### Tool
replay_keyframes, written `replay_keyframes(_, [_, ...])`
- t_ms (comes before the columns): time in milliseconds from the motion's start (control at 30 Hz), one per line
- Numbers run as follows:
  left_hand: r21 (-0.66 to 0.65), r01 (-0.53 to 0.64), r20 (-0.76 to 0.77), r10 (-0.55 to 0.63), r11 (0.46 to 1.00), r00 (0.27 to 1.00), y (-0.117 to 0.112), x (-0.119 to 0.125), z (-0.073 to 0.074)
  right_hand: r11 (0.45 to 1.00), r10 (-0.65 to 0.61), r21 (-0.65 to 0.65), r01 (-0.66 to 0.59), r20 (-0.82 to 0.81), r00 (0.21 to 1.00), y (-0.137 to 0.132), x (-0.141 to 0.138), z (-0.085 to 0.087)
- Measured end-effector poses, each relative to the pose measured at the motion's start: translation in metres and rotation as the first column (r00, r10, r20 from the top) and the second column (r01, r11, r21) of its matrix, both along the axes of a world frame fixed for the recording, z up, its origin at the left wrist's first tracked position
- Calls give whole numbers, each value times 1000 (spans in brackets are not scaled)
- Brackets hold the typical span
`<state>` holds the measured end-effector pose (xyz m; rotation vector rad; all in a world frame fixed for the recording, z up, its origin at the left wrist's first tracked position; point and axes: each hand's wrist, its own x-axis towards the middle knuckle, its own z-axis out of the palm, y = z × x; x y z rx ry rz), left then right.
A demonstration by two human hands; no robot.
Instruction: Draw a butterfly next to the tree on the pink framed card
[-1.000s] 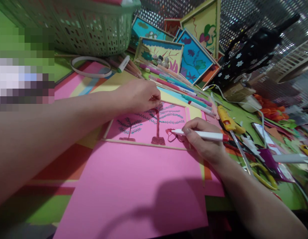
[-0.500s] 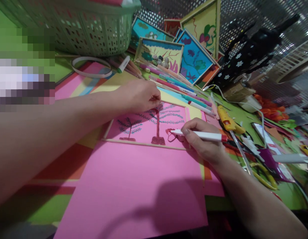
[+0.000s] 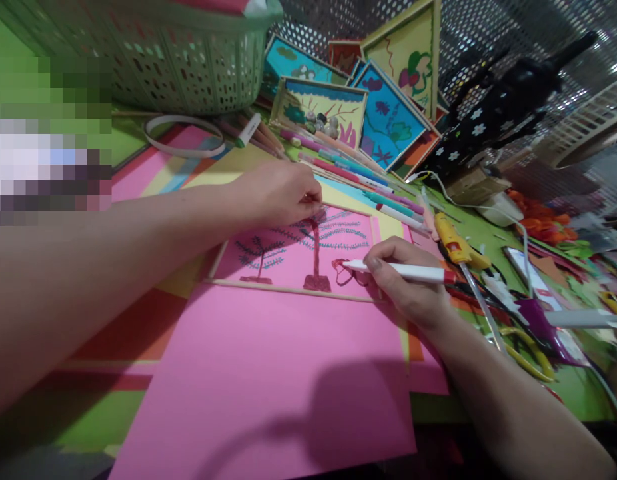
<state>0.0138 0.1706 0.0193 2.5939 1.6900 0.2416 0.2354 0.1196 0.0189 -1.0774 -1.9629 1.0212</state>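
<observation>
A white marker with a red end [image 3: 413, 273] is gripped in my right hand [image 3: 406, 283]. Its tip touches a small red outline [image 3: 342, 264] at the right of a pink drawing. The drawing also bears a dark red tree trunk [image 3: 316, 250] and a smaller plant [image 3: 260, 257], both with teal leaf strokes. Thin wooden sticks [image 3: 288, 289] border it, and it lies on a pink sheet [image 3: 268, 373]. My left hand [image 3: 283, 190] rests curled at the drawing's upper edge, fingertips pressed together; whatever they pinch is hidden.
Several markers [image 3: 358, 177] lie beyond the drawing. Behind them lean framed pictures [image 3: 321, 110] beside a green basket [image 3: 188, 60]. To the right are a yellow glue gun [image 3: 453, 238], yellow-handled scissors [image 3: 533, 360], a white cable [image 3: 488, 205] and a black floral umbrella [image 3: 481, 127].
Hardly anything differs. Both hands keep their places, and the marker tip stays at the red outline.
</observation>
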Motion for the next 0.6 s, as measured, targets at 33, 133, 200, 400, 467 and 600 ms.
replay_keyframes(33, [-4,-4,-1,4,1000,1000,1,0,0,1000,-2,-5,2,3,1000,0,0,0])
replay_keyframes(133, [-7,-7,-2,7,1000,1000,2,1,-1,1000,-3,-20,4,9,1000,0,-1,1])
replay_keyframes(200, [-11,-12,-7,12,1000,1000,1,1,0,1000,5,-15,-5,10,1000,0,-1,2])
replay_keyframes(400, [-11,7,6,-7,1000,1000,-4,1,3,1000,-6,25,6,6,1000,0,1,2])
replay_keyframes(467, [-14,10,12,-10,1000,1000,-4,1,4,1000,-2,18,2,-3,1000,0,1,1])
replay_keyframes(600, [-19,14,16,-14,1000,1000,-5,1,5,1000,4,0,-4,-9,1000,0,2,-1])
